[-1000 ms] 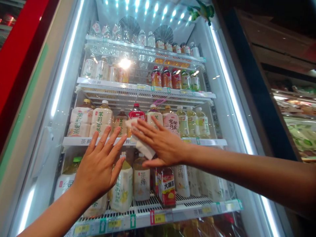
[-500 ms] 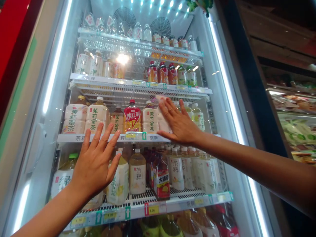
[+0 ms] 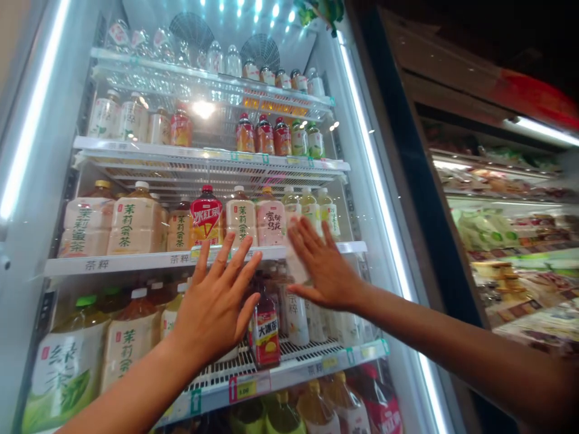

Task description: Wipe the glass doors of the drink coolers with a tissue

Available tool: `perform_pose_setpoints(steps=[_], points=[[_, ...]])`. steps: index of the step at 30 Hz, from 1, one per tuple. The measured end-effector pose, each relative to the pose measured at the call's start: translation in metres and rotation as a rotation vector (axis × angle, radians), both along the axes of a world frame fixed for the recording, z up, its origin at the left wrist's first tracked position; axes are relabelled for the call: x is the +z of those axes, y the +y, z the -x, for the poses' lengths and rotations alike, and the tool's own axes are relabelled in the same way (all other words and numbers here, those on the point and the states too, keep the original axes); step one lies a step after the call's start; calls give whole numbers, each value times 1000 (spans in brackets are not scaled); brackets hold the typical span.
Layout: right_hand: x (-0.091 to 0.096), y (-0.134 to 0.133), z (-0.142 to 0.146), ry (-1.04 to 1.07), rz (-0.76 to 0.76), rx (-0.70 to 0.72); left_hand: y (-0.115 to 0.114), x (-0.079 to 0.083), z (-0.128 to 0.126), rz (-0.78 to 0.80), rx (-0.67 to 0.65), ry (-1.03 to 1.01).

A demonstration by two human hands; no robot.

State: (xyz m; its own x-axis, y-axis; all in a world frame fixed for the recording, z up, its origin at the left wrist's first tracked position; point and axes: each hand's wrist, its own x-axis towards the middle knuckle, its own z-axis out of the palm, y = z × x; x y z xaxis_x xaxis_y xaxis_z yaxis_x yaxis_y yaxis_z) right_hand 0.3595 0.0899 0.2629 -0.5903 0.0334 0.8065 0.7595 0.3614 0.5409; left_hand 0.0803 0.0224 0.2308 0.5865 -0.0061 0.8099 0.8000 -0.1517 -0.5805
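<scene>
My right hand [image 3: 323, 268] lies flat with its fingers together, pressing a white tissue or thin cloth [image 3: 294, 262] to the glass door [image 3: 203, 110] of a lit drinks cooler. Part of the tissue sticks out past the fingers on the left; the rest is under the palm. Lower and to the left, my left hand [image 3: 215, 310] is spread with nothing in it, at the glass; whether it touches cannot be made out. Behind the glass, between the hands, a dark red iced tea bottle [image 3: 265, 334] stands on the lower shelf.
Shelves of bottles fill the cooler, among them a red-labelled bottle [image 3: 207, 218] and a large green tea bottle [image 3: 67, 361]. Light strips [image 3: 380, 187] run down both sides. Green leaves [image 3: 321, 13] hang at the top. An open chilled display [image 3: 497, 235] stands to the right.
The view has shifted right, so the cooler sits further left. My right hand and the tissue have moved down the glass. My left hand now appears nearer to the right one, still spread.
</scene>
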Motion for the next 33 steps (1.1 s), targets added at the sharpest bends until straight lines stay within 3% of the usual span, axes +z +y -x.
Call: perform_pose_setpoints(steps=[3, 8, 13, 18, 20, 24, 25, 29, 31, 33], points=[[-5, 3, -14, -114, 14, -5, 6, 4, -17, -3, -10, 18], [-3, 11, -38, 258, -40, -59, 12, 6, -36, -5, -8, 40], [-25, 11, -50, -20, -1, -28, 12, 5, -49, -12, -21, 70], [-29, 14, -82, 346, -21, -123, 8, 4, -54, -25, -45, 79], [-41, 9, -77, 277, -2, -128, 6, 4, -55, -31, -45, 87], [-63, 4, -62, -91, 19, -79, 4, 2, -54, -32, -51, 89], [-61, 6, -64, -50, 14, -81, 3, 0, -52, -27, -51, 86], [-46, 17, -69, 436, 6, -126, -3, -10, -35, -8, -34, 86], [-54, 11, -52, 387, 7, -85, -6, -15, -21, 1, -16, 84], [-74, -4, -23, 80, 19, -3, -8, -20, -7, 16, -1, 76]])
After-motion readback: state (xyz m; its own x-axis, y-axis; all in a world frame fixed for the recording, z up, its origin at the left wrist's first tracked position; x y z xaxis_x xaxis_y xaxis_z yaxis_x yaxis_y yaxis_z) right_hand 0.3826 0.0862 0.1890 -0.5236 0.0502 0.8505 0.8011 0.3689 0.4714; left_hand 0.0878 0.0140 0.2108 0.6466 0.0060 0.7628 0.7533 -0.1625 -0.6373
